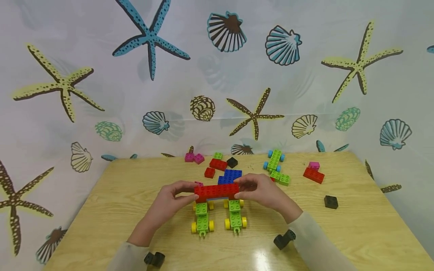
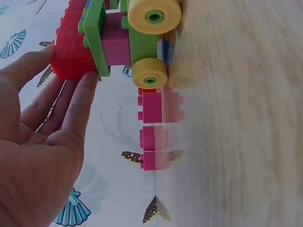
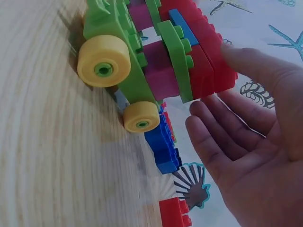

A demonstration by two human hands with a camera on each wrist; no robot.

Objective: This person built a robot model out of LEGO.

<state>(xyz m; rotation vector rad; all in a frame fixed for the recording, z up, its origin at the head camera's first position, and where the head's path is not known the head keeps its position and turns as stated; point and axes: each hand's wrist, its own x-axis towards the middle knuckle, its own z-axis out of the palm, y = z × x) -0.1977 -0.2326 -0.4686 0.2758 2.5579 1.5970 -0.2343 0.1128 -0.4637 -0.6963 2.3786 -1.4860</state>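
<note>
A row of red bricks lies across two green wheeled bases, the left base and the right base, both with yellow wheels. Between base and red row, each side has a purple brick topped by a green plate. A thin blue piece shows among the red bricks in the right wrist view. At the row's left end, my left hand pinches the red brick between thumb and fingers. My right hand holds the right end the same way.
Behind the build lie blue bricks, red bricks and pink bricks. Another green wheeled base with blue wheels stands back right, near a red brick and a black brick. A patterned cloth hangs behind the table.
</note>
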